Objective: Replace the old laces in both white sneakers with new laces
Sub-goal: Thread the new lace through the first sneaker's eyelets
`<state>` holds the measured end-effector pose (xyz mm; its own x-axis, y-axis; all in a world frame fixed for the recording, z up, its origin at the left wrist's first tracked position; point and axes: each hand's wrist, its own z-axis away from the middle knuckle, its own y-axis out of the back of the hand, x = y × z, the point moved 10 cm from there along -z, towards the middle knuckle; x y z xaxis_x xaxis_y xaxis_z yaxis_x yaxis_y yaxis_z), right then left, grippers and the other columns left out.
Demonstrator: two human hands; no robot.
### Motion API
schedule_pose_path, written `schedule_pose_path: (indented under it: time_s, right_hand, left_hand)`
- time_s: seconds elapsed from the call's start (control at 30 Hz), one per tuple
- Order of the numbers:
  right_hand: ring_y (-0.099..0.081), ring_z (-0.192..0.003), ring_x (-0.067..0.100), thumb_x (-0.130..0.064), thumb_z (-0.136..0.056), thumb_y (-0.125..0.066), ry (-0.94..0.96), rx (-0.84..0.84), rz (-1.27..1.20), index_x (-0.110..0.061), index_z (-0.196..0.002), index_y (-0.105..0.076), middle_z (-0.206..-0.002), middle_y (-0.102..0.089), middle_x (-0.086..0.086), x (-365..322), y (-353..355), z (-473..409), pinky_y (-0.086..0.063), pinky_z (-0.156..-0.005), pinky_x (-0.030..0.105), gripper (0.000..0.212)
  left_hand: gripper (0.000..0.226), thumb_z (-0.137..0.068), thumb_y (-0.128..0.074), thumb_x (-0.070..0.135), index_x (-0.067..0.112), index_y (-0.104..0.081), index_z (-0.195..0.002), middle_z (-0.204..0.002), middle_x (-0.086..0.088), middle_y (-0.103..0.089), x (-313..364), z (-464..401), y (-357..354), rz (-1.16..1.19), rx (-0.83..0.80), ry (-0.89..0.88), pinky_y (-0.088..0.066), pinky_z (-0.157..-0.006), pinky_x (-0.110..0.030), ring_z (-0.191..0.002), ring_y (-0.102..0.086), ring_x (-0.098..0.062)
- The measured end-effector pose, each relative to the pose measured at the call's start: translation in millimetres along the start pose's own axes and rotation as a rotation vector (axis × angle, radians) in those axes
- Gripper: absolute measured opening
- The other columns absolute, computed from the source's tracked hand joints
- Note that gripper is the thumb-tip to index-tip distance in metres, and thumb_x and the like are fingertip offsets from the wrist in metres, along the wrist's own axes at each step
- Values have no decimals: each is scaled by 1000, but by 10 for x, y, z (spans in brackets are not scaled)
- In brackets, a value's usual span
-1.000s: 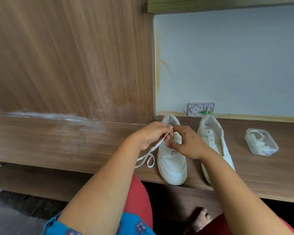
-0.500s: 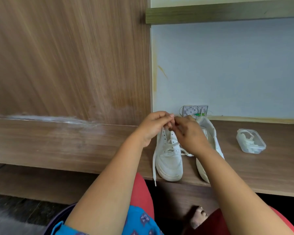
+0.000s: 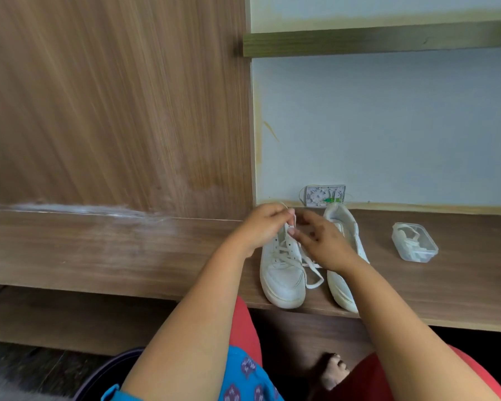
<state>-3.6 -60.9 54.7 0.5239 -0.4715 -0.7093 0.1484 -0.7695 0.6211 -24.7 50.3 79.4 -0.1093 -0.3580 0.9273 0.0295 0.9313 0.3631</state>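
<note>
Two white sneakers stand side by side on the wooden ledge (image 3: pixel 128 256), toes toward me. The left sneaker (image 3: pixel 282 280) has a white lace (image 3: pixel 311 270) crossed through its eyelets, with a loose loop lying between the shoes. My left hand (image 3: pixel 265 227) pinches the lace's upper end above the shoe's collar. My right hand (image 3: pixel 320 241) hovers over the same spot with fingers curled at the lace, and it hides much of the right sneaker (image 3: pixel 342 227), which shows no lace.
A small clear plastic box (image 3: pixel 414 241) holding white laces sits on the ledge to the right. A small white gadget (image 3: pixel 324 195) leans against the pale wall behind the shoes. The ledge's front edge runs just below the toes; my knees are beneath it.
The lace end that hung off the left of the shoe is now pulled up in my left hand. A loop now lies between the shoes. My hands have risen toward the shoe's collar.
</note>
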Motion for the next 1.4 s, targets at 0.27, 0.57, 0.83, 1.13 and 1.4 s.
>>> schedule_pose_path:
  time_s: [0.27, 0.57, 0.83, 1.13, 1.4]
  right_hand:
    - [-60, -80, 20, -19, -98, -51, -262, 135, 213, -14, -92, -65, -88, -68, 3, 402, 485, 38, -37, -58, 14, 16]
    - [-60, -81, -12, -5, -89, -63, 47, 173, -39, -14, -122, -65, -93, -67, -11, -42, 69, 0, -43, -75, 6, 34]
    - [-58, -62, 2, -16, -92, -64, -32, 317, -41, -12, -88, -75, -68, -69, -1, 284, 209, 67, -39, -56, 7, 12]
    - [-48, -52, 7, -33, -94, -60, -386, 285, -129, -26, -65, -63, -50, -52, -9, 923, 196, 166, -34, -50, 21, 30]
    - [-60, -68, 2, -35, -83, -74, -456, 374, -369, -23, -84, -78, -70, -69, -13, 1103, 152, 201, -46, -65, 24, 13]
  left_hand:
    - [24, -98, -55, 24, 18, -62, -76, -76, 6, -56, -20, -3, 272, 23, 130, -18, -37, -65, -15, -73, -49, -4]
    - [28, -85, -70, 24, 17, -61, -60, -69, -3, -59, -264, -280, -112, -197, 39, 109, -43, -63, -26, -67, -54, -14]
    - [21, -83, -61, 22, 6, -68, -95, -82, -3, -69, -583, -330, -270, 320, -121, 345, -52, -74, -27, -73, -65, -15]
    - [30, -85, -66, 36, 22, -64, -111, -126, -6, -43, -613, -785, -632, -1135, -159, -108, -31, -101, -43, -127, -31, -26]
    - [23, -103, -41, 28, 12, -54, -95, -73, 3, -51, -568, -929, -156, 217, 113, 343, -36, -62, -27, -66, -46, -11]
